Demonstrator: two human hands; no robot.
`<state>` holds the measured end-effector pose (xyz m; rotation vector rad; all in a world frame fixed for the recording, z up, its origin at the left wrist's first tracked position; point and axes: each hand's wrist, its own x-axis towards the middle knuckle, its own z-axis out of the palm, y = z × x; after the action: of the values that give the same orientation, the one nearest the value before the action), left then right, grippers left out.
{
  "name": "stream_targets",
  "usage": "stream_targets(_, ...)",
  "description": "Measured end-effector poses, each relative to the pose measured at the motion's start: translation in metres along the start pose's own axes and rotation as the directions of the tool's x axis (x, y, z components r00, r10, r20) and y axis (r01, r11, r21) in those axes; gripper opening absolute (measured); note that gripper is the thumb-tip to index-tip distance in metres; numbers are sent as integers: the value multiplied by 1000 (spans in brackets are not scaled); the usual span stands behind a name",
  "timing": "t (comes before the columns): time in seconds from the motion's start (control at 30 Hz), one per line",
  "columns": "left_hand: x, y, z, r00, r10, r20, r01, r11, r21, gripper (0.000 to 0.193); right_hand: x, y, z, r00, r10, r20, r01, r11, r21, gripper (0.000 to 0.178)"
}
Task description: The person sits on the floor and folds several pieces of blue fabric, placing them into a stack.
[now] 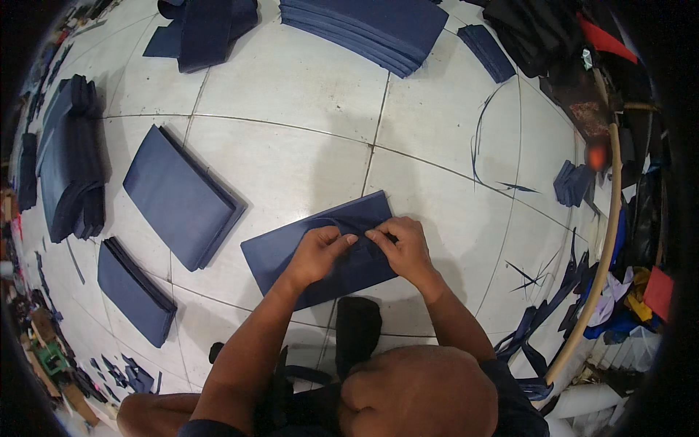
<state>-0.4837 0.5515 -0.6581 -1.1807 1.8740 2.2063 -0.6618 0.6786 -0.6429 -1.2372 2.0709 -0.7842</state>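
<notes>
A rectangular dark blue cloth piece (273,251) lies slantwise on the floor in front of me. Over its middle, a thin dark blue cloth strip (331,221) curls up between my hands. My left hand (320,255) is closed, thumb and forefinger pinching the strip from the left. Facing it a short gap away, my right hand (404,250) pinches the dark cloth from the right. Where the strip runs between the fingertips is hard to make out, dark on dark. Both wrists are just above the cloth's near half.
Folded blue cloth stacks lie to the left (175,197), lower left (135,291) and far left (69,160). A large stack (364,29) is at the back. Thin offcuts (477,146) are scattered at right, beside a curved wooden rod (604,269) and piled bags and scraps.
</notes>
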Motion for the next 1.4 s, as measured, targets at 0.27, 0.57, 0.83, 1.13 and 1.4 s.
stream_targets(0.27,0,8,-1,999,-39,-4,39,999,32,38,7,3,9,855,-47,-516,22,998,-53,30)
stream_targets(0.57,1,8,-3,1000,-7,7,6,999,54,38,-10,-5,11,960,-239,-145,210,959,-192,27)
stream_targets(0.83,-3,10,-3,999,-19,46,22,997,-74,37,12,5,5,953,-218,-209,132,923,-363,20)
stream_targets(1.13,1,5,-4,999,-42,24,43,999,-28,37,-6,-11,6,973,-197,-117,192,980,-55,30)
stream_targets(1.4,4,-6,-6,999,-18,30,18,1000,-14,36,8,-5,1,999,-38,3,38,994,100,22)
